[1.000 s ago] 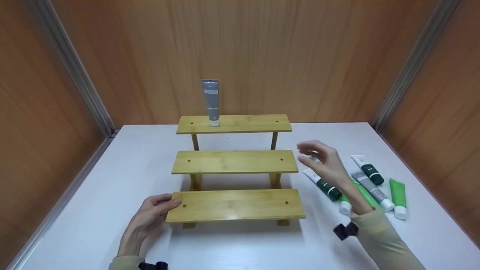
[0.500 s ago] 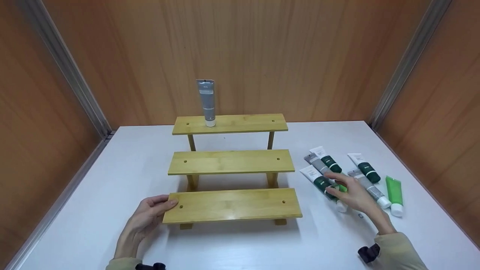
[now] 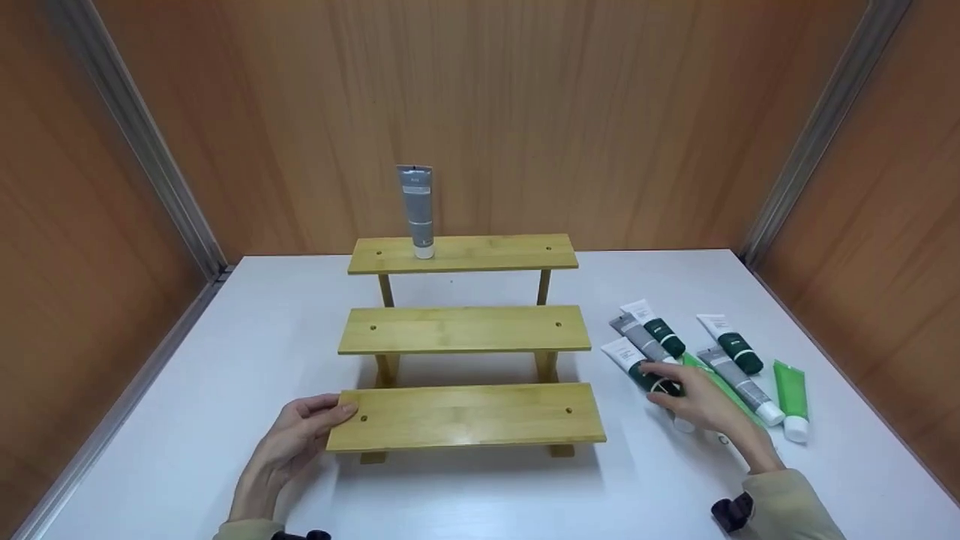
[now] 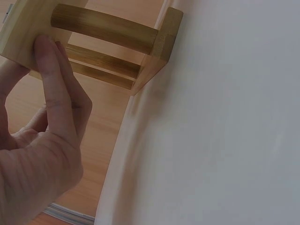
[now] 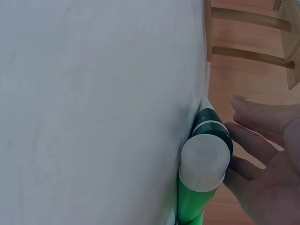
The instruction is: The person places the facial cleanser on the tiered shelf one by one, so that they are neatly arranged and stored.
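My left hand pinches the left end of the lowest tier of a three-tier bamboo display stand; the left wrist view shows its fingers against the board. On the top tier a grey squeeze tube stands upright on its white cap. At the right, my right hand reaches over a white and dark green squeeze tube, fingertips at its dark end. In the right wrist view the thumb is apart from this dark green tube, and fingers lie along its side. A white cap partly covers that view.
Around the right hand lie more tubes: a grey one, a white and dark green one, another such, a grey one and bright green ones. Wooden panels wall the white table.
From beside the middle tier, my right hand has moved down and right to the tubes, its fingers now at the dark green one. The left hand keeps its hold on the stand.
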`<state>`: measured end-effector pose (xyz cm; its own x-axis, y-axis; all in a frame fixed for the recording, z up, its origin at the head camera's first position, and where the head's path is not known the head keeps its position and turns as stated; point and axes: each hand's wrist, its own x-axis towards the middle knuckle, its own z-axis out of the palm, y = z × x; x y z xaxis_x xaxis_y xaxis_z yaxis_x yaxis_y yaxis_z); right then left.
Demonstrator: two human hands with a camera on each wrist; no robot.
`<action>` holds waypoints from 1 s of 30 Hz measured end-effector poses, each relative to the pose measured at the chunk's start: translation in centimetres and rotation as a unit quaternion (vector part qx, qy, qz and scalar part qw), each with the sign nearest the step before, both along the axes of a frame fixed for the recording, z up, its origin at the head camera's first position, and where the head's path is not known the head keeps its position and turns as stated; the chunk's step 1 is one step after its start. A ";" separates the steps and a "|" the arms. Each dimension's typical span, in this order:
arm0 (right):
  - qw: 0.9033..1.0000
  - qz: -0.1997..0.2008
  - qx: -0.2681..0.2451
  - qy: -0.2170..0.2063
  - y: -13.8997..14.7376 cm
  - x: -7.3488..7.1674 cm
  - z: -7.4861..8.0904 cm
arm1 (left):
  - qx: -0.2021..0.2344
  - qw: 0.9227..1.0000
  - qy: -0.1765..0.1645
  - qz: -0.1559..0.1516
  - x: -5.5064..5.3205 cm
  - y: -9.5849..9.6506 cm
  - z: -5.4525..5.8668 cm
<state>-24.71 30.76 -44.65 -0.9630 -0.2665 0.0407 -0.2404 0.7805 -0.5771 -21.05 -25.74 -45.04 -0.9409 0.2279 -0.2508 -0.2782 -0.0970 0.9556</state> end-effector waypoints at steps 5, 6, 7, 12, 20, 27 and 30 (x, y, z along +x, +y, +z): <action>1.000 -0.019 0.000 -0.006 0.0 -0.3 -0.1 | -0.004 1.000 0.002 0.002 -0.1 0.1 0.1; 1.000 -0.023 0.000 -0.009 0.0 -0.4 0.0 | -0.005 1.000 0.001 0.004 -0.1 0.1 0.1; 1.000 -0.027 -0.001 -0.012 -0.1 -0.4 0.0 | -0.006 1.000 0.000 0.005 -0.1 0.1 0.1; 0.999 -0.038 -0.005 -0.016 -0.2 -0.5 0.0 | -0.005 1.000 -0.006 0.012 0.0 0.1 0.2; 0.997 -0.071 -0.025 -0.014 -0.5 -0.5 0.0 | -0.002 1.000 -0.011 0.015 0.1 0.1 0.1; 0.996 -0.081 -0.044 0.013 -0.6 -1.1 -0.2 | -0.008 1.000 -0.004 0.011 0.1 0.3 0.0; 0.995 -0.087 -0.049 0.001 -0.6 -1.2 -0.2 | -0.010 1.000 -0.006 0.017 0.1 0.3 0.0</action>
